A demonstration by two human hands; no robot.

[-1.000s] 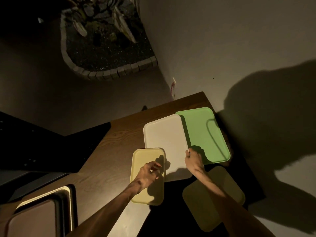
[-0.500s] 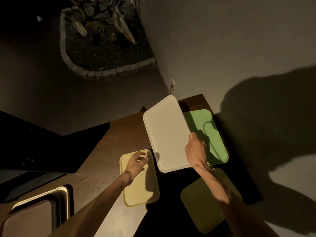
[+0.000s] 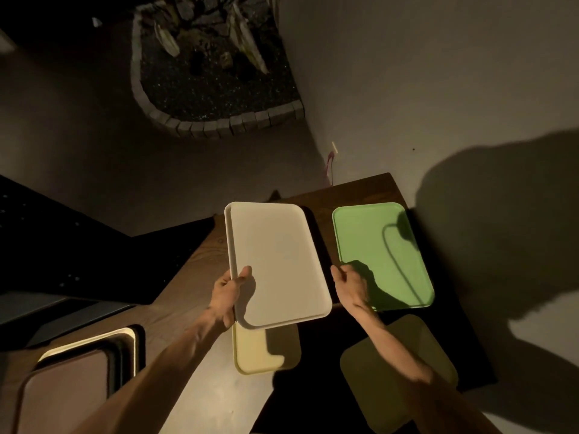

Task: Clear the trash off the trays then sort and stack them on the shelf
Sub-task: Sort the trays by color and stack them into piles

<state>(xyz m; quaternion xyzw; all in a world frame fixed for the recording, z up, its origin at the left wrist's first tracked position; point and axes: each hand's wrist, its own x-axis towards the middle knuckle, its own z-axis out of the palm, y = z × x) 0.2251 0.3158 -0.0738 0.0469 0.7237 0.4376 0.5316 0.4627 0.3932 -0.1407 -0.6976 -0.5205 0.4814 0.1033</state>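
The room was dim, with a plain wall on the right carrying a large cast shadow and a brick-edged planter bed (image 3: 216, 73) on the floor beyond the work surface. You stood over a wooden table (image 3: 188, 277) whose far corner met the wall.

Your left hand (image 3: 227, 297) gripped the white tray (image 3: 275, 264) at its near left edge, thumb on the top face and fingers curled underneath. The tray was lifted clear of the table, with its long axis pointing away from you. No trash was visible on its surface.

Your right hand (image 3: 351, 288) was loosely curled beside the tray's right edge and apart from it, holding nothing. It sat over the near left corner of the green tray (image 3: 382, 255); whether it touched that tray could not be determined.

The green tray lay flat on the table near the wall, to the right of the white tray. A yellow tray (image 3: 266, 352) lay on the table directly below the white tray's near end and was partly covered by it. An olive tray (image 3: 398, 371) lay lower right, in shadow and partly hidden by your right forearm. A stack of darker trays (image 3: 78, 380) sat at the lower left, with a pale rim showing.
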